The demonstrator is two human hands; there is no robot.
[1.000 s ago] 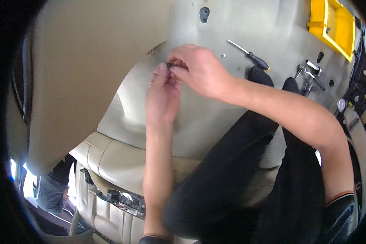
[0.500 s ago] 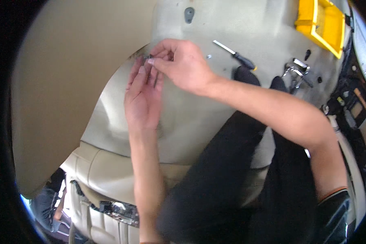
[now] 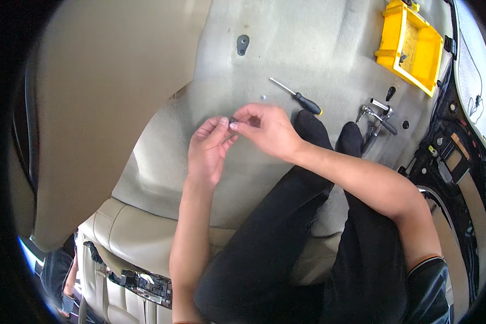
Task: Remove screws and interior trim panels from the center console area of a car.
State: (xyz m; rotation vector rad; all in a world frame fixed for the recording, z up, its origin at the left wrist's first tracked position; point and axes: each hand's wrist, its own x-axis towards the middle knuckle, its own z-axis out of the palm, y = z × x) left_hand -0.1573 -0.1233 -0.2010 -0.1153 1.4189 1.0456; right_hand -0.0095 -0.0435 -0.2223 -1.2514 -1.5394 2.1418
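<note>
Left of the black-handled screwdriver [image 3: 308,103], and somewhat below its tip, the left hand [image 3: 208,143] and right hand [image 3: 270,129] are meeting, thumbs and fingers closing on a small dark piece [image 3: 231,122] that is showing too little between the fingertips for its kind to be told. A small pale fastener [image 3: 263,97] is lying just beside the screwdriver's tip. A black-socked foot [image 3: 310,127] is resting just below its handle, chrome hand tools [image 3: 379,104] are lying to its right, and a yellow plastic bin [image 3: 392,40] is sitting to its upper right.
</note>
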